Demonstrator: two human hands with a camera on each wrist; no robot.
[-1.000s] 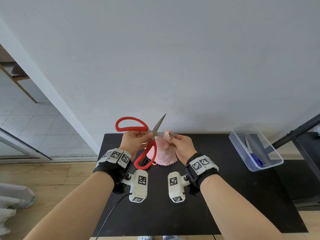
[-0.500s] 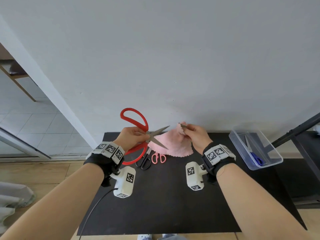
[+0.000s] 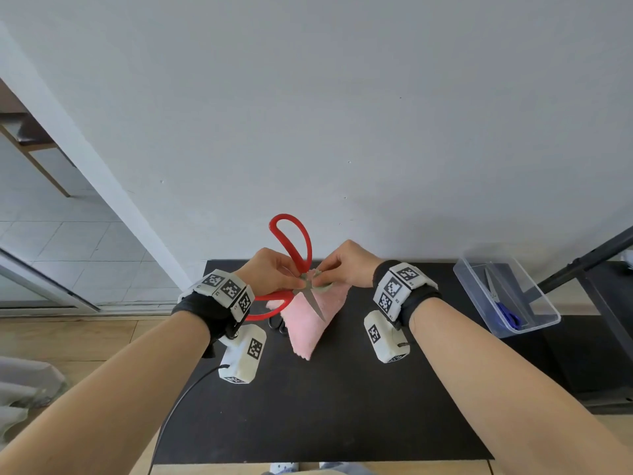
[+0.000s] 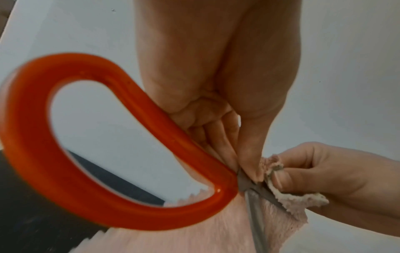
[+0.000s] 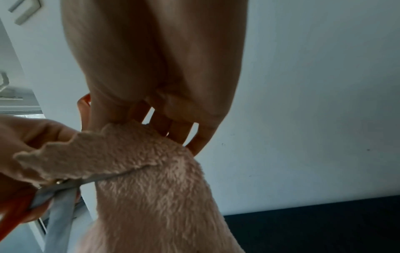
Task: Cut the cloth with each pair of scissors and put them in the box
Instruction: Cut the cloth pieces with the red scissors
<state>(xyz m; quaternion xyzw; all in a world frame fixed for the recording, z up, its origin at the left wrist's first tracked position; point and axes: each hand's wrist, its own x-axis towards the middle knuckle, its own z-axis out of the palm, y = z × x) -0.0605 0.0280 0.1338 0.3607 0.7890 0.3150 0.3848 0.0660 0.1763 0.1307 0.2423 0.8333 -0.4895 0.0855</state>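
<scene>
My left hand (image 3: 274, 275) grips the large red-handled scissors (image 3: 292, 245) near the pivot, blades spread. One red loop (image 4: 90, 154) stands upright; a blade (image 3: 317, 305) points down over the cloth. The pink fluffy cloth (image 3: 308, 323) hangs above the black table (image 3: 325, 406), its top edge pinched by my right hand (image 3: 346, 269). In the right wrist view the cloth (image 5: 151, 179) drapes over one blade (image 5: 99, 178). The clear plastic box (image 3: 534, 323) at the right holds blue-handled scissors (image 3: 507, 315).
Small black scissors (image 3: 275, 323) lie on the table behind the cloth, partly hidden. A white wall stands just behind the table. A dark metal frame (image 3: 589, 258) rises at the right beside the box. A cable (image 3: 178, 402) trails from my left wrist.
My hands came together at the middle. The red scissors turned so one loop stands up and a blade points down, and the cloth's top edge now lies between the blades.
</scene>
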